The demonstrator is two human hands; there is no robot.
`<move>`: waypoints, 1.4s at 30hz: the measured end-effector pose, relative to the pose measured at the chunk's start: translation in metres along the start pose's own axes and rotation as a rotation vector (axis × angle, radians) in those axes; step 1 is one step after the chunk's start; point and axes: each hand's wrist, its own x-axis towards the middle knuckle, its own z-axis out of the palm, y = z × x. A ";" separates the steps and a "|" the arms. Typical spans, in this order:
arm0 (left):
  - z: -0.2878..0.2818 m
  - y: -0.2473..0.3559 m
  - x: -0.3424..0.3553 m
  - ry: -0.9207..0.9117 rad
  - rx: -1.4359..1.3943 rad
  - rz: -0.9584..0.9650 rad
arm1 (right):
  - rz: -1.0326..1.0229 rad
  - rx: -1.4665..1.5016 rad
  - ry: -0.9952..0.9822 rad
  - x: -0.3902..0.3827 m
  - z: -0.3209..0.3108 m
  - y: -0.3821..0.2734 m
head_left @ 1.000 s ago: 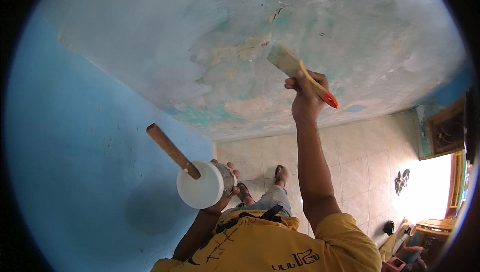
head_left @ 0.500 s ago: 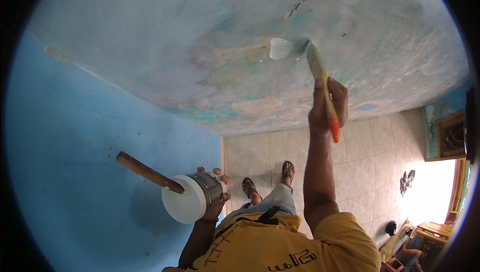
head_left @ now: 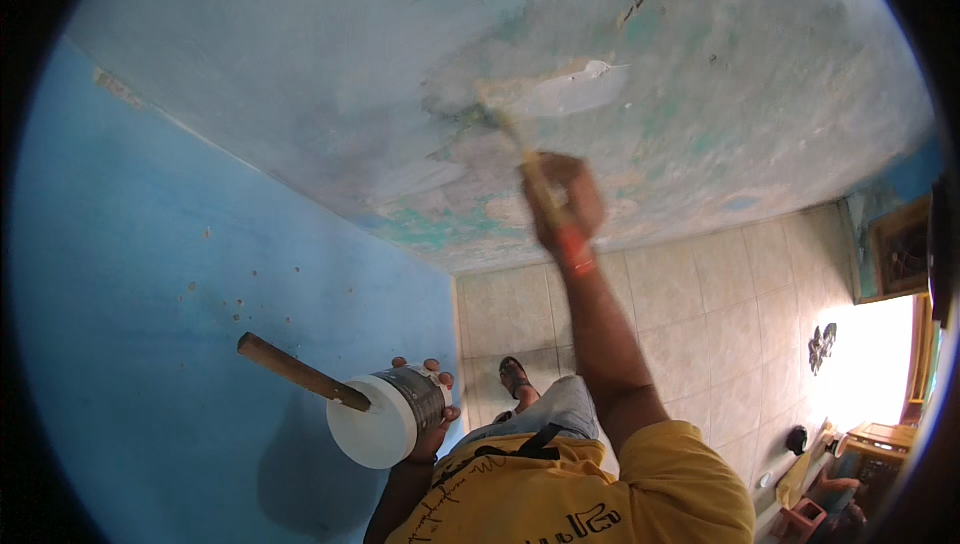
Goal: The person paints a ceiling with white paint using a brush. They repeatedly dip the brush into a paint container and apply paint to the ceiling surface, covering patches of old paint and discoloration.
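Spanning the whole upper view: a mottled grey-green ceiling, patchy and stained, carrying a pale wet streak near its middle. Filling the left side: a blue wall, speckled with small marks, meeting the ceiling along a slanting edge. Lying far below on the right: a tiled floor, with a bright doorway glaring beside it and a sandalled foot standing on the tiles. Crowding the lower edge: a yellow shirt, blocking much of the floor.

Reaching up through the centre: the right hand, fingers pressed together in a fist around the handle of a paintbrush, bristles touching the ceiling just beside the pale streak, red handle end poking out under the fist. The raised forearm is covering part of the ceiling's edge.

Hanging lower left, well apart from the brush: the left hand, fingers curling around a white-bottomed paint can, gripping its side. Sticking out of the can toward the wall: a brown wooden stick, tilting up and leftward.
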 end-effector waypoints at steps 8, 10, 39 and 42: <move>0.007 -0.002 0.006 -0.044 -0.031 -0.060 | -0.001 -0.305 0.317 0.043 -0.100 0.074; 0.004 0.000 0.008 -0.038 -0.025 -0.073 | -0.107 -0.389 0.200 0.029 -0.069 0.062; 0.009 -0.011 0.009 -0.072 0.021 -0.029 | -0.466 -0.072 -0.216 0.104 -0.048 0.014; 0.007 -0.011 0.011 -0.096 0.024 -0.030 | -0.325 0.006 -0.066 0.160 -0.091 0.049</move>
